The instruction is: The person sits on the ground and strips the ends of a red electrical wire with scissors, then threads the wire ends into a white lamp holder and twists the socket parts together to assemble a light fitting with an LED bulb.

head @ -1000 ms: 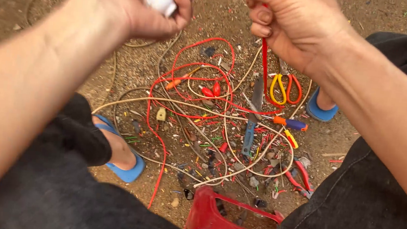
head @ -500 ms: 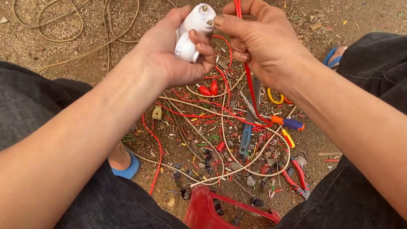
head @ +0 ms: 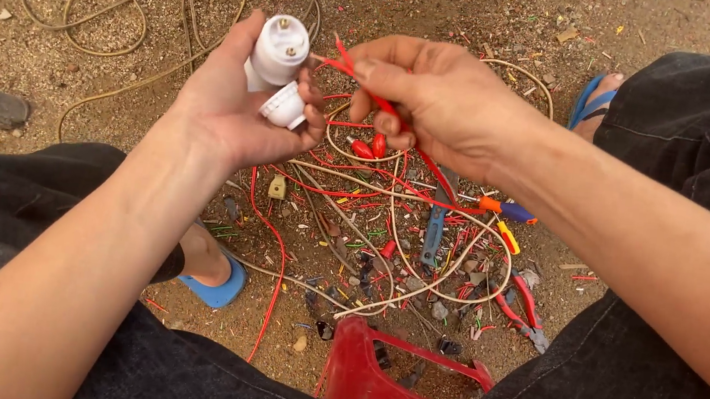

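Bare dirt ground (head: 477,12) strewn with wire offcuts: a tangle of red wires (head: 356,191) at centre, beige cable loops (head: 88,0) far left, pliers (head: 522,307) right, a red plastic stool (head: 394,381) nearest.

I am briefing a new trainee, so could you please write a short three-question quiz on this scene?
1. True or false: the left hand holds a white plastic lamp socket.
2. Which colour is the thin wire pinched by the right hand: A beige, B red, C blue?
3. What lies on the dirt ground under the hands?

Key: 1 true. 2 B. 3 Tangled red and beige wires, with a blue-handled tool.
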